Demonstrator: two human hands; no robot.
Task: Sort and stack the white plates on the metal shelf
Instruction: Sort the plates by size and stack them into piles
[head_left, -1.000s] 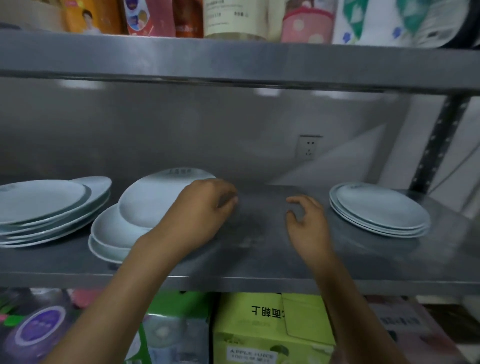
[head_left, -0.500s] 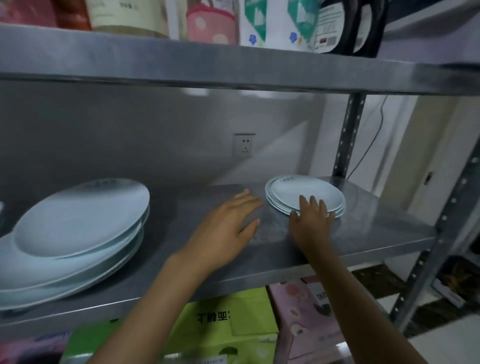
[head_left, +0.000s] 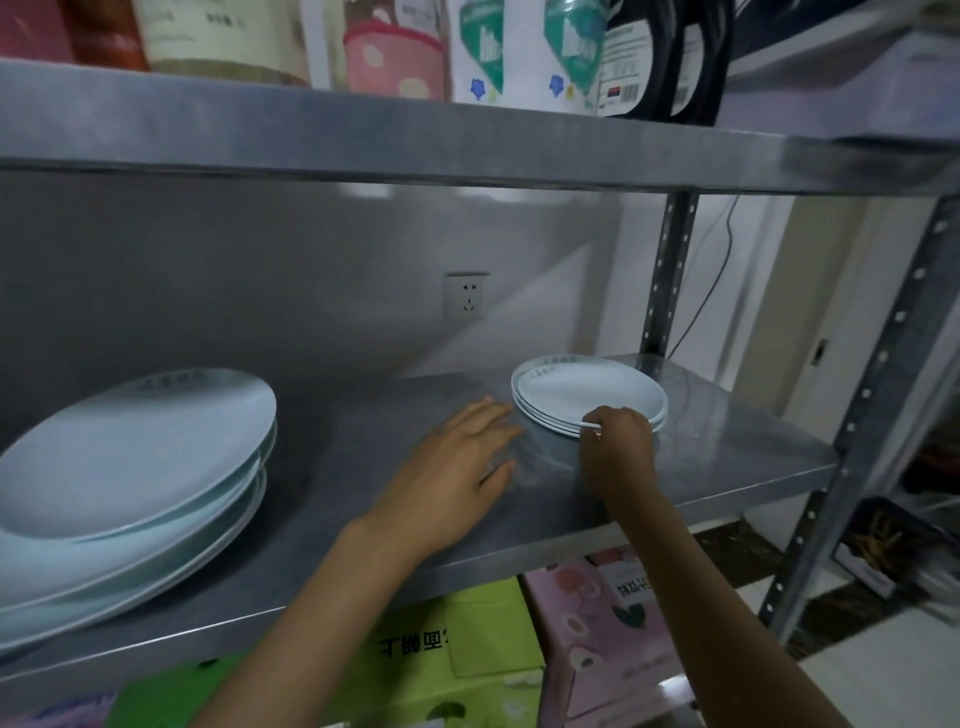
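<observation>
Right hand (head_left: 618, 447) fingers pinch near rim of small plate stack (head_left: 592, 392); left hand (head_left: 457, 467) flat, released, just beside stack's left.

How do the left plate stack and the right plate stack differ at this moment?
The left stack looks larger and messy, its top plate tilted; the right stack looks smaller, flat and neatly nested. No hand touches the left stack, while the right hand grips the right stack's front rim. The left hand lies open between them. Both are white plates on the same shelf.
</observation>
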